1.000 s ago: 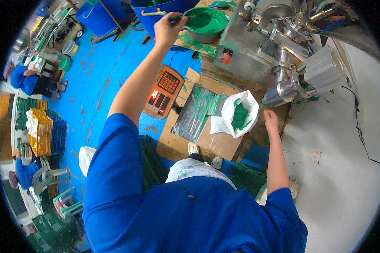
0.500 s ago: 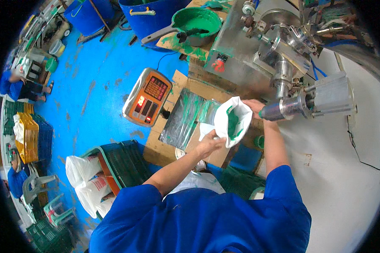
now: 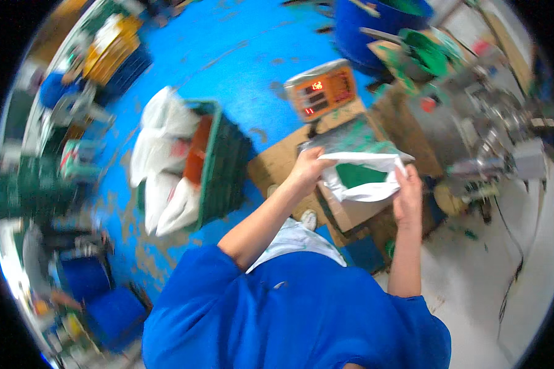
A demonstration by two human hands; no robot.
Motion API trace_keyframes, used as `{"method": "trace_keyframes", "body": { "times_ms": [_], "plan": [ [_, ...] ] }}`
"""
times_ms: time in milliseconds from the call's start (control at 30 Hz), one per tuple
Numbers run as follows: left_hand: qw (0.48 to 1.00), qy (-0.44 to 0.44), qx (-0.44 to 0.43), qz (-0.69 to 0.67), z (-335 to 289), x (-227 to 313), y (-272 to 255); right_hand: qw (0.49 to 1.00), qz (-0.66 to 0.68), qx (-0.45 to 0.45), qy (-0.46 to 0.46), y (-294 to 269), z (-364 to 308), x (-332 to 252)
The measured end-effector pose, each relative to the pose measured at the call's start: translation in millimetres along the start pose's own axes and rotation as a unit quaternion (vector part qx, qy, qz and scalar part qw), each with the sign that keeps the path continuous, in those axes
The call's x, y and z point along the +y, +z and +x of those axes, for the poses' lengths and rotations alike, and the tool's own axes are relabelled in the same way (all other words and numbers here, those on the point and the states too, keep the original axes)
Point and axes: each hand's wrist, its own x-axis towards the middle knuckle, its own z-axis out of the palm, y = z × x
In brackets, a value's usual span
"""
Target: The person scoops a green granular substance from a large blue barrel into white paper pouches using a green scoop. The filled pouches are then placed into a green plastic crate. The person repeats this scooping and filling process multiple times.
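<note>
I hold a white plastic bag [image 3: 369, 184] open at chest height; green material shows inside it. My left hand [image 3: 306, 170] grips the bag's left rim. My right hand [image 3: 407, 195] grips its right rim. The bag hangs over a steel scale platform [image 3: 351, 138] streaked with green, which rests on cardboard [image 3: 271, 169]. An orange scale display [image 3: 321, 91] with lit digits stands just beyond the platform.
A green crate [image 3: 218, 166] with filled white bags [image 3: 160, 160] beside it stands on the blue floor to my left. A grey metal machine [image 3: 474, 123] is at the right, a blue drum [image 3: 375, 24] and a green-filled pan [image 3: 428, 52] behind the display. Crates and stools line the far left.
My view has swung left and the picture is blurred. The bag has come away from the machine spout to over the scale platform, and my left hand now grips its rim firmly.
</note>
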Motion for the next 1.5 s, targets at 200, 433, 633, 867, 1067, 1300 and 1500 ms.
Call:
{"method": "trace_keyframes", "body": {
  "times_ms": [200, 433, 633, 867, 1067, 1300, 1500],
  "plan": [
    [0.965, 0.182, 0.069, -0.176, -117.9, 95.9, -66.4, 0.958, 0.094, -0.269, 0.029, 139.1, 9.8, -15.7],
    [0.893, 0.295, 0.269, -0.207, -220.7, 68.7, -127.7, 0.877, 0.01, -0.471, -0.095, 322.5, -35.5, 40.4],
    [0.855, 0.224, 0.321, -0.339, -201.9, -12.6, -218.1, 0.81, -0.182, -0.554, -0.06, 407.4, -31.9, 141.6],
    [0.805, 0.104, 0.45, -0.374, -165.5, -89.4, -339.1, 0.774, -0.33, -0.511, 0.176, 448.4, -19.1, 270.4],
    [0.859, 0.096, 0.413, -0.287, -166.8, -82.2, -402.6, 0.68, -0.561, -0.421, -0.214, 455.4, 11.7, 298.0],
    [0.827, 0.122, 0.439, 0.33, -145.5, -25.8, -412.8, 0.782, -0.49, -0.304, -0.236, 383.3, 35.5, 242.9],
    [0.668, 0.105, 0.291, 0.677, -68.5, 37.0, -357.3, 0.957, -0.201, 0.079, -0.194, 130.7, 20.8, 217.2]
  ]
}}
